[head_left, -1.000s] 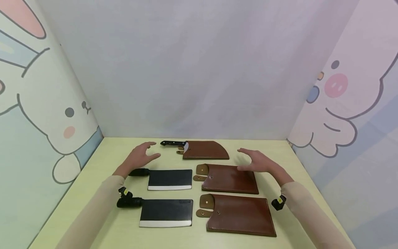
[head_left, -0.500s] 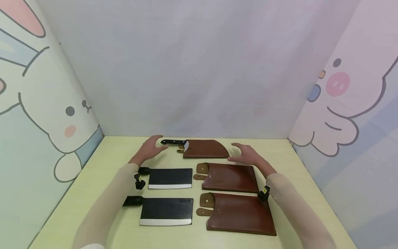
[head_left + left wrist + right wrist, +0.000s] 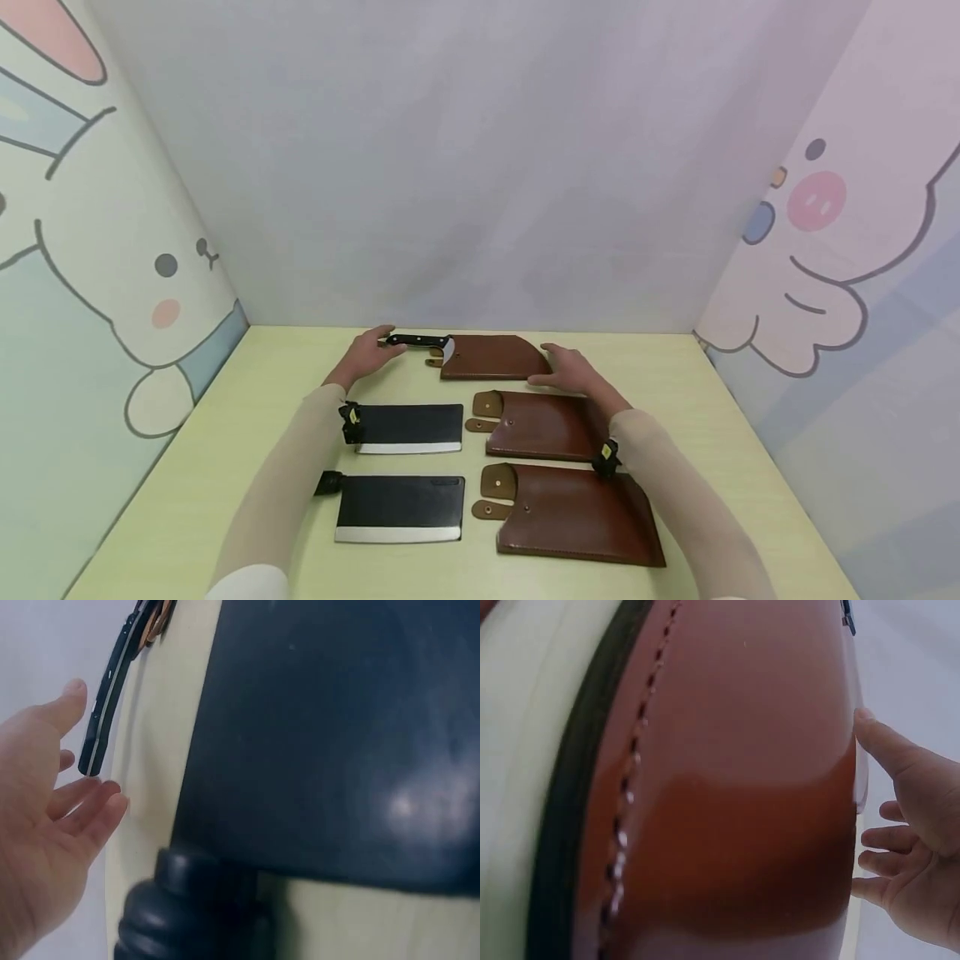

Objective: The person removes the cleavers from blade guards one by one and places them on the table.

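At the back of the table, a knife with a black riveted handle [image 3: 418, 341] has its blade mostly hidden in a brown leather sheath [image 3: 495, 358]. My left hand [image 3: 369, 352] is at the handle's end. In the left wrist view, its thumb and fingers spread around the handle's tip [image 3: 93, 754] without closing; contact is unclear. My right hand [image 3: 570, 371] reaches the sheath's rounded right end, thumb and fingers apart. A nearer brown sheath [image 3: 742, 750] fills much of the right wrist view, with the right hand [image 3: 930, 825] beyond its edge.
Two black cleavers lie in front on the left, a middle one [image 3: 411, 423] and a front one [image 3: 401, 502]. Beside them on the right lie a middle sheath [image 3: 547, 425] and a front sheath [image 3: 577, 517], both with snap straps. A pale wall [image 3: 480, 208] stands behind the table.
Both hands have moved forward over the table and inward, from beside the middle row to the two ends of the sheathed knife at the back. The knives and sheaths have not moved.
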Available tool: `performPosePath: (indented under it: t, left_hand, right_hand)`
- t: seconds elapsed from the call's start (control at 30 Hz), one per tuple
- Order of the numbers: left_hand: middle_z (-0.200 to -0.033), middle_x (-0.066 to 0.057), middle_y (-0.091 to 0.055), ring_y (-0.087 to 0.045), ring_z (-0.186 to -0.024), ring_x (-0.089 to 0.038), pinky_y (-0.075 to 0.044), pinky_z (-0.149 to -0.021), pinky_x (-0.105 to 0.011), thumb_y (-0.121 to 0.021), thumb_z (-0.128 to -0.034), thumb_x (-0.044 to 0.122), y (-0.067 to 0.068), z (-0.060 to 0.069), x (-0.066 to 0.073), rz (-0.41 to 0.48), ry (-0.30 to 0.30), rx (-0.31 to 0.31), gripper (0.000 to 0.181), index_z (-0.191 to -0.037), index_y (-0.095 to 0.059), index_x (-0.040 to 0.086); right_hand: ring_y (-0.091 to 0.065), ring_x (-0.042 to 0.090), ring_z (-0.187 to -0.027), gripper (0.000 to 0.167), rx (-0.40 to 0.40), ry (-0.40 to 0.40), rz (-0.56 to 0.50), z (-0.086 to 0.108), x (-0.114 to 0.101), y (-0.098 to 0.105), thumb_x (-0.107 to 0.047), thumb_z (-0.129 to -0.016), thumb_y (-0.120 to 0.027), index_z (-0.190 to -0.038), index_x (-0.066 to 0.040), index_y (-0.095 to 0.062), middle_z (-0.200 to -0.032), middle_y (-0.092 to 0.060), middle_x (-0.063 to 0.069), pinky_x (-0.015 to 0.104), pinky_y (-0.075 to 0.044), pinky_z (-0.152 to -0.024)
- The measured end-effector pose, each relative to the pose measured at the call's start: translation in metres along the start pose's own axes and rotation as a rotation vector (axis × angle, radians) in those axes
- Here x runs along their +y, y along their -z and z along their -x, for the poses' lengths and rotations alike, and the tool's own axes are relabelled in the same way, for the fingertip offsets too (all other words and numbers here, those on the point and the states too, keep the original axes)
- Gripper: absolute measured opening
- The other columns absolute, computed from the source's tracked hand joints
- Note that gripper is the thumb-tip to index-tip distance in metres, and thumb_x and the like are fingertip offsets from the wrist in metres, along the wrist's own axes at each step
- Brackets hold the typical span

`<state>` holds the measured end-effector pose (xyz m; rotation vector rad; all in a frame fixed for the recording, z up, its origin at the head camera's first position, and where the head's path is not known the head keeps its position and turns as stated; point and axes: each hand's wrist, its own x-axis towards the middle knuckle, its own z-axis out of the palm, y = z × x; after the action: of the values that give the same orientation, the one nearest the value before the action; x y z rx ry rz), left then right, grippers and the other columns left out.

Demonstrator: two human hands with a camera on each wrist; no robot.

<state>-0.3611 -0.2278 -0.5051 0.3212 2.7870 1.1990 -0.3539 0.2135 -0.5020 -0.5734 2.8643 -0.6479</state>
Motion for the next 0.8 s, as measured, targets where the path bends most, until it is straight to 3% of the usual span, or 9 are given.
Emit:
performPosePath:
  t: [0.3, 0.6, 0.8]
  left_hand:
    - [-0.15, -0.031, -0.045, -0.053, -0.129, -0.047, -0.045, -0.104, -0.059, -0.063, -0.1039, 0.029, -0.004, -0.006, 0.002, -0.016, -0.029, -0.019, 0.065, -0.153, -0.038, -0.006]
    - [-0.147, -0.032, -0.048, -0.054, -0.129, -0.046, -0.046, -0.104, -0.057, -0.064, -0.1031, 0.031, -0.006, -0.009, 0.005, -0.046, -0.025, -0.022, 0.067, -0.152, -0.039, -0.008]
    - [-0.148, -0.031, -0.047, -0.053, -0.13, -0.046, -0.045, -0.104, -0.057, -0.065, -0.1026, 0.029, -0.005, -0.01, 0.005, -0.059, -0.023, -0.024, 0.067, -0.152, -0.039, -0.008]
  right_hand:
    - [-0.06, 0.035, -0.121, 0.09, -0.03, -0.016, -0.053, -0.007, -0.009, -0.008, -0.044, -0.089, -0.079, -0.155, 0.0, -0.037, -0.136, -0.059, 0.02, 0.051, -0.049, -0.099]
    - [-0.061, 0.036, -0.116, 0.081, 0.032, -0.04, -0.013, -0.007, -0.013, -0.012, -0.036, -0.089, -0.081, -0.151, 0.001, -0.045, -0.133, -0.061, 0.021, 0.051, -0.05, -0.096]
    - [-0.06, 0.037, -0.121, 0.079, 0.045, -0.042, -0.009, -0.007, -0.012, -0.012, -0.037, -0.089, -0.081, -0.15, 0.001, -0.046, -0.137, -0.06, 0.022, 0.051, -0.049, -0.1]
